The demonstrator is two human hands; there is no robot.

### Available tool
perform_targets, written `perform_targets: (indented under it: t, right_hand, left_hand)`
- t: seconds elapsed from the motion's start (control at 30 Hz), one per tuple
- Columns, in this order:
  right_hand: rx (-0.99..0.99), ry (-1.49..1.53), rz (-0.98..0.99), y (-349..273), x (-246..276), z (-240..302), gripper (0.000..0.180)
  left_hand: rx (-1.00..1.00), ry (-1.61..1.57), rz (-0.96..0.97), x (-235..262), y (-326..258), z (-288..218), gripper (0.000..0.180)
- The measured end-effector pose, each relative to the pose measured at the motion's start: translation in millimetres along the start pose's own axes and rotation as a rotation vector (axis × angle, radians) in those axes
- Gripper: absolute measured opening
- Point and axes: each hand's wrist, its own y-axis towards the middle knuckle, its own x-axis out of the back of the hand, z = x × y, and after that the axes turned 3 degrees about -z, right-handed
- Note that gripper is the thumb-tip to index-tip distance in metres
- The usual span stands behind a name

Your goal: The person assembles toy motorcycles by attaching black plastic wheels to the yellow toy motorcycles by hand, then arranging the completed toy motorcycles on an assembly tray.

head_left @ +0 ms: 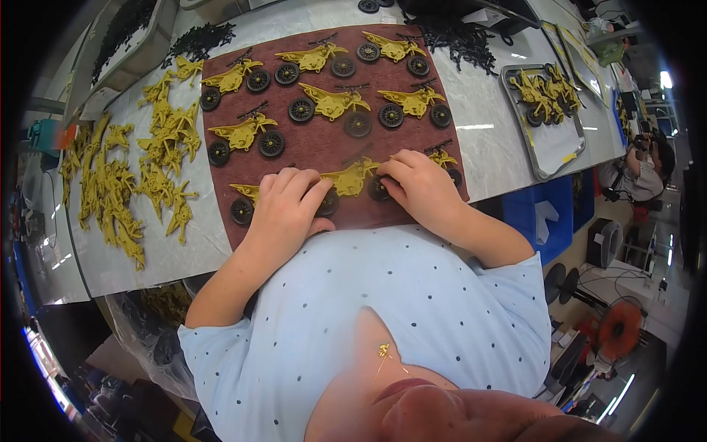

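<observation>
The left hand (286, 206) lies flat over a yellow toy motorcycle (350, 179) on the brown mat (368, 144), hiding its rear; whether that grip closes on anything cannot be told. The right hand (420, 184) curls over the bike's front end, fingertips pressing near a black wheel (378, 189), its grip closed on the toy. The motorcycle lies between both hands, at the mat's near edge. Finished bikes stand in rows farther back. Right of the mat, a grey tray (549, 158) on the surface holds more yellow motorcycles. Loose yellow frames (121, 191) are heaped at left.
</observation>
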Motion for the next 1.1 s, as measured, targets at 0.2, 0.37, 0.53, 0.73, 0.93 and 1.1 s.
perform_targets:
  t: [0.2,0.37,0.53,0.73,0.93,1.1]
  right_hand:
    - [0.092,0.140,0.101,1.9,7.7,-4.7,0.031]
    - [0.111,0.115,0.043,2.3,0.4,-2.3,0.032]
    - [0.094,0.132,0.007,1.1,-3.1,-3.0,0.032]
    - [0.105,0.120,0.004,2.9,-0.6,-0.9,0.031]
    - [0.149,0.094,0.013,6.4,1.4,-2.5,0.028]
    - [0.176,0.123,0.006,6.0,10.9,3.7,0.032]
  left_hand:
    - [-0.008,-0.015,0.011,-1.9,-7.5,9.0,0.048]
    - [0.084,-0.067,0.029,2.4,-7.3,7.0,0.053]
    - [0.109,0.018,0.024,14.0,-18.8,7.5,0.049]
    - [0.116,0.078,0.017,17.9,-24.8,11.8,0.047]
    - [0.024,0.022,-0.063,13.0,-15.2,9.6,0.040]
    - [-0.013,-0.034,-0.006,8.6,-10.0,13.9,0.034]
